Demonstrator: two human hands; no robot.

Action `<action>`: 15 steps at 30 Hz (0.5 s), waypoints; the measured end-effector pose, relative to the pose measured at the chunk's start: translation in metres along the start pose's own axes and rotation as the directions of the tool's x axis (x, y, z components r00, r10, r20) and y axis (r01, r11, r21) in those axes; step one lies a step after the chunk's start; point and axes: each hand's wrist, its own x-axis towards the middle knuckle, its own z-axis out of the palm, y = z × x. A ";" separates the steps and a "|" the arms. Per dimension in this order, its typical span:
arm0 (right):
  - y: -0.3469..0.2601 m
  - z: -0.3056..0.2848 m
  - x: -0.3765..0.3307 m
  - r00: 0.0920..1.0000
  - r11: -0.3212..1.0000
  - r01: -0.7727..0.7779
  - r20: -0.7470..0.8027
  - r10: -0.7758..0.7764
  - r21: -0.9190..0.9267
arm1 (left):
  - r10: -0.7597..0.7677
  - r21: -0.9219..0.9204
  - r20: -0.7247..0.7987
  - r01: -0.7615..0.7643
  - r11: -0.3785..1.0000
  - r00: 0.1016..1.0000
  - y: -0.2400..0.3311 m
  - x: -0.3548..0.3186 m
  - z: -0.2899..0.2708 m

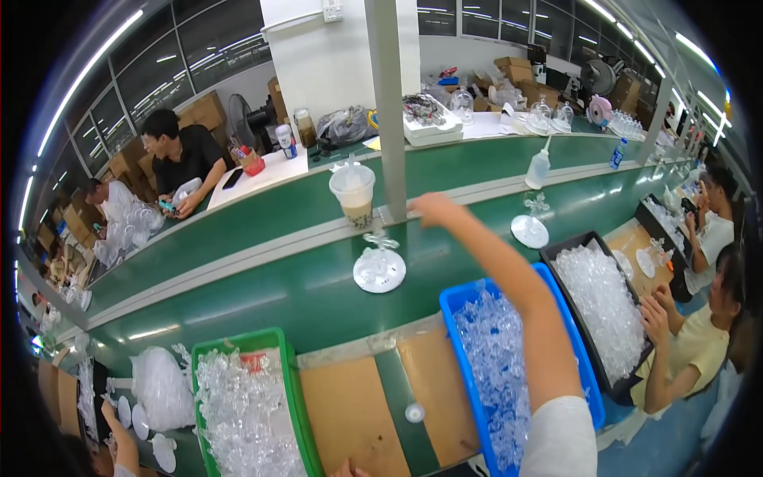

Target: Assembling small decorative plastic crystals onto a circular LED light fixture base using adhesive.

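Observation:
My right arm reaches across the green bench, and my right hand (435, 210) is beside the upright metal post (389, 111). The hand is blurred, and how its fingers are set does not show. Left of the post stands a lidded plastic cup (352, 191) of milky drink with dark pearls. Below the hand, a white round disc (379, 272) lies on the green belt with clear plastic pieces (381, 241) on it. At the lower edge, only a bit of my left hand (348, 469) shows, over brown cardboard (350, 405); its fingers are mostly cut off.
A green bin (290, 397) and a blue bin (453, 314) hold clear plastic parts; a black bin (548, 254) stands farther right. Another white disc (529, 231) and a squeeze bottle (538, 168) are at the right. Co-workers sit on both sides. A small white round piece (414, 413) lies between cardboard sheets.

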 end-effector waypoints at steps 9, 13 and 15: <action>0.331 0.121 -0.168 0.465 0.542 -0.838 -0.434 0.772 0.067 | -0.018 0.023 0.109 0.016 1.000 0.994 0.002 0.000 0.000; 0.332 0.143 -0.164 0.680 0.729 -0.631 -0.641 0.356 -0.265 | 0.030 0.162 0.052 -0.038 0.986 0.998 -0.017 -0.026 0.007; 0.313 0.133 -0.132 0.691 0.810 -0.567 -0.622 0.368 -0.151 | -0.028 0.168 0.057 0.018 0.986 0.998 -0.013 -0.038 -0.004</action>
